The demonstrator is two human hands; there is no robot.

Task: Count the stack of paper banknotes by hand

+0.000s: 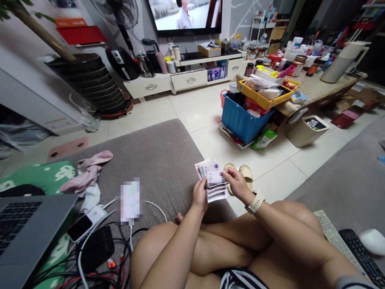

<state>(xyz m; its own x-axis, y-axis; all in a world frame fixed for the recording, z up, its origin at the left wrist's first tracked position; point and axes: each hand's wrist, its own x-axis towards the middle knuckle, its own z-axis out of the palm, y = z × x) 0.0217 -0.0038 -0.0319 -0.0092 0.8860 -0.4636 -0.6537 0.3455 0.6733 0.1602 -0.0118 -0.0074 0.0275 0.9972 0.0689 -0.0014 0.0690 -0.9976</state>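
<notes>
A fanned wad of banknotes [214,180] is held out in front of my crossed legs, over the edge of the grey sofa. Purple notes lie on top, with pinkish and greenish ones behind, and the lower ends are bent over in layers. My left hand [200,194] is closed around the left side of the wad. At the upper right edge of a purple note, the fingers of my right hand [237,182] are pinched together. A pale watch [255,202] is on my right wrist. Beyond my right hand, a pair of beige slippers [246,173] rests on the tiled floor.
At left on the grey sofa [153,148] are a laptop [33,237], tangled cables, a phone [80,227] and clothes. Keyboards [361,253] and a white mouse [373,241] lie at right. Ahead stand a blue bin [245,120], a cluttered table [319,86] and a beige trash can [305,132].
</notes>
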